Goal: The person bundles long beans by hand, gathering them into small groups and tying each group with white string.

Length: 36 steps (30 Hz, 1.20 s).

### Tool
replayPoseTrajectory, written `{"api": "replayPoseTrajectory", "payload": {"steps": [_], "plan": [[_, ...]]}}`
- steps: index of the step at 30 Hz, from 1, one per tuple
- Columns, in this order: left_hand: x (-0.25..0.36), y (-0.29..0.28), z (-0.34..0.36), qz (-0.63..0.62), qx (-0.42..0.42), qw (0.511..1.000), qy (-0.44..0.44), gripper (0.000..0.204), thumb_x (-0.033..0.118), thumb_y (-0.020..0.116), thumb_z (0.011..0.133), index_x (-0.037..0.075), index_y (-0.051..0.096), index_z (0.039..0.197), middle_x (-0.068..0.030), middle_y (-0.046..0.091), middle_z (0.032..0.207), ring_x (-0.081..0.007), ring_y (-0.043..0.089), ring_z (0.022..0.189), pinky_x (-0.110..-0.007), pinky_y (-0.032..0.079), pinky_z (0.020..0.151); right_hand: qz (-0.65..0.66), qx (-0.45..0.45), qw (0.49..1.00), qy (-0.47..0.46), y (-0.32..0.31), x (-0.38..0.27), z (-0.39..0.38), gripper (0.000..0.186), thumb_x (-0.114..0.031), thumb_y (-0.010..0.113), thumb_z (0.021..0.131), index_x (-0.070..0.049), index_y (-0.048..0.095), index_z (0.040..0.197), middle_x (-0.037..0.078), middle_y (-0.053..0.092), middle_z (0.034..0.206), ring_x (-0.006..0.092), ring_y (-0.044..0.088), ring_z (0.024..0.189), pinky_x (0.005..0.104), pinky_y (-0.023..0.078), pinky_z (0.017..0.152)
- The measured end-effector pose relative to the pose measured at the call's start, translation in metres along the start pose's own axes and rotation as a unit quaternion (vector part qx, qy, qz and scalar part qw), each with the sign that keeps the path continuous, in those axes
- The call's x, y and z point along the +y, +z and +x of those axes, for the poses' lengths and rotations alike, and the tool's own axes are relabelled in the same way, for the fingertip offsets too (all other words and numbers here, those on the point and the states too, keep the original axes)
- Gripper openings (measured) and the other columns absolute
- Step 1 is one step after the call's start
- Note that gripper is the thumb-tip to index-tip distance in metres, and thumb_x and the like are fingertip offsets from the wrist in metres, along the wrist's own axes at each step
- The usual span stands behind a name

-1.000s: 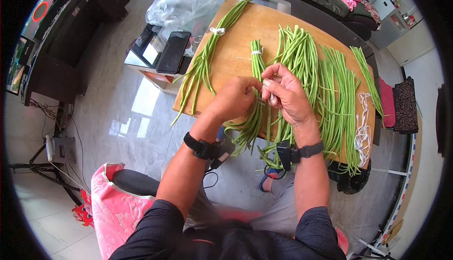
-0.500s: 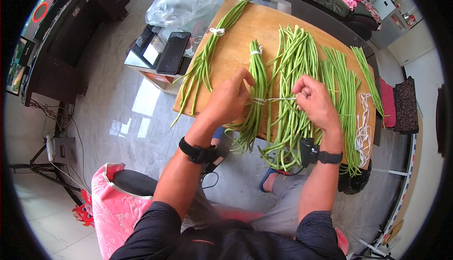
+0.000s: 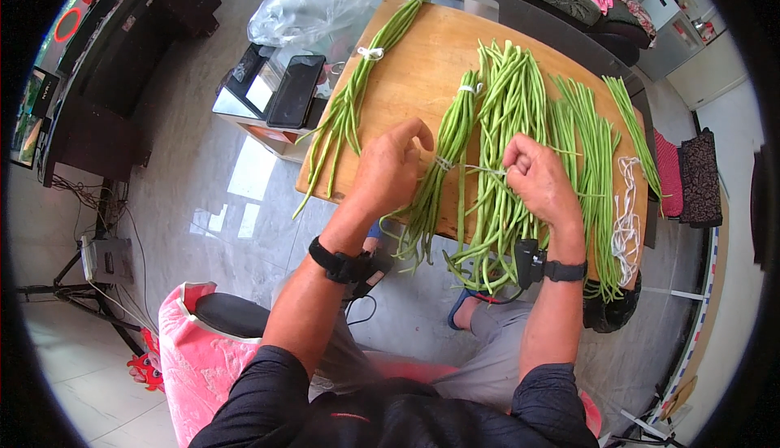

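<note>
A bundle of long green beans (image 3: 457,129) lies between my hands, bound near its top with a white tie (image 3: 470,89). White string (image 3: 479,169) circles its lower part and runs right to my right hand (image 3: 538,180), which is closed on it. On the bundle's left, my left hand (image 3: 390,164) has its fingers curled; what they grip, if anything, is hidden. Beneath my right hand spreads a loose pile of long beans (image 3: 513,90). Another tied bundle (image 3: 357,95) rests at the board's left.
The wooden board (image 3: 406,58) also carries more loose beans (image 3: 593,139) and a heap of white strings (image 3: 626,220) at the right. Left of it are a black phone (image 3: 296,90) and a clear plastic bag (image 3: 313,9). A pink-covered seat (image 3: 191,367) is near my left leg.
The bundle between my hands has tilted, its top swinging right. The string to my right hand has gone from taut to slightly slack. Both hands stay almost in place.
</note>
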<state>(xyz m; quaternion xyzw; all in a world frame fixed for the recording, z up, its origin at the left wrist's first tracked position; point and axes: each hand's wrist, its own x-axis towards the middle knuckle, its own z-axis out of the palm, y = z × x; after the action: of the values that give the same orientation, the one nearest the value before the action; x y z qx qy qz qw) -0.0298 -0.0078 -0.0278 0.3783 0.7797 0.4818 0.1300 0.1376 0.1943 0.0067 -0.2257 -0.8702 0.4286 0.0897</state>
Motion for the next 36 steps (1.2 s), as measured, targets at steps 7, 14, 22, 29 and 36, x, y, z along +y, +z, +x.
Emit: {"api": "replayPoseTrajectory", "payload": {"steps": [7,14,22,29,36], "plan": [[0.005,-0.01,0.001,-0.016,-0.038,0.998,0.053,0.02,0.0,0.057,0.09,0.005,0.068,0.106,-0.0102,0.056,0.081,-0.0207,0.059,0.07,-0.036,0.047,0.066,0.179,-0.133,0.975,0.009,0.006,-0.051,-0.002,0.006,-0.001,0.057,0.093,-0.002,0.059,0.098,-0.004,0.053,0.072,0.0051,0.051,0.064,0.0232,0.038,0.055],[0.0,-0.002,0.005,0.026,-0.081,0.988,0.128,0.019,0.003,0.058,0.09,0.002,0.067,0.107,-0.0193,0.064,0.092,-0.041,0.065,0.083,-0.046,0.051,0.075,0.278,-0.155,0.948,-0.024,0.024,-0.072,0.01,0.007,-0.007,0.057,0.099,-0.002,0.061,0.104,-0.001,0.062,0.087,0.0052,0.06,0.074,0.0213,0.047,0.061],[0.005,-0.001,0.006,-0.048,-0.071,0.991,0.099,0.015,0.004,0.057,0.091,0.0,0.063,0.105,-0.0249,0.069,0.094,-0.0469,0.066,0.089,-0.051,0.052,0.076,0.448,-0.125,0.885,-0.034,0.046,-0.043,0.032,0.01,-0.012,0.062,0.101,-0.006,0.063,0.108,-0.002,0.064,0.081,0.0044,0.056,0.071,0.0205,0.045,0.065],[0.005,0.002,0.001,-0.073,-0.097,0.99,0.067,0.016,0.007,0.067,0.094,-0.002,0.059,0.105,-0.0135,0.063,0.082,-0.0208,0.059,0.075,-0.037,0.049,0.07,0.46,-0.107,0.881,-0.028,0.051,-0.039,0.035,0.012,-0.014,0.062,0.101,-0.006,0.063,0.11,-0.001,0.063,0.081,0.0049,0.056,0.074,0.0207,0.044,0.067],[0.005,0.007,0.004,-0.111,-0.1,0.988,0.039,0.016,0.007,0.068,0.089,-0.003,0.062,0.101,-0.0218,0.069,0.085,-0.0364,0.069,0.079,-0.042,0.052,0.072,0.448,-0.12,0.885,-0.037,0.053,-0.036,0.038,0.011,-0.013,0.061,0.102,-0.005,0.062,0.11,0.0,0.063,0.083,0.0057,0.056,0.074,0.022,0.044,0.069]]}}
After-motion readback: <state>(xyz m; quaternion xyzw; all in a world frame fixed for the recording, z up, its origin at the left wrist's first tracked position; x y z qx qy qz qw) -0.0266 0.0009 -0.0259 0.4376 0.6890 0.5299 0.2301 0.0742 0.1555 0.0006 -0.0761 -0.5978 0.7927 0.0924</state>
